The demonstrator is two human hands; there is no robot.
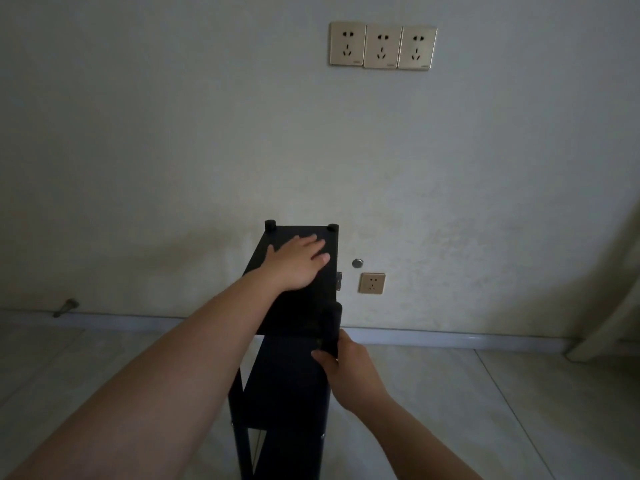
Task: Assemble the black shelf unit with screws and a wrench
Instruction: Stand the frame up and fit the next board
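Fingers, left hand (297, 264): we've got them spread flat, pressing the top panel (311, 306) of the black shelf unit (284, 386).
Fingers, right hand (349, 370): we're curling them round the near right post (331, 329), thumb on its left.
Shelf spot: standing on the tile floor (485, 410) by the wall (173, 150), between our hands.

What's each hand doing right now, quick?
Left hand: open, flat on the shelf unit's top panel.
Right hand: gripping the near right corner post.
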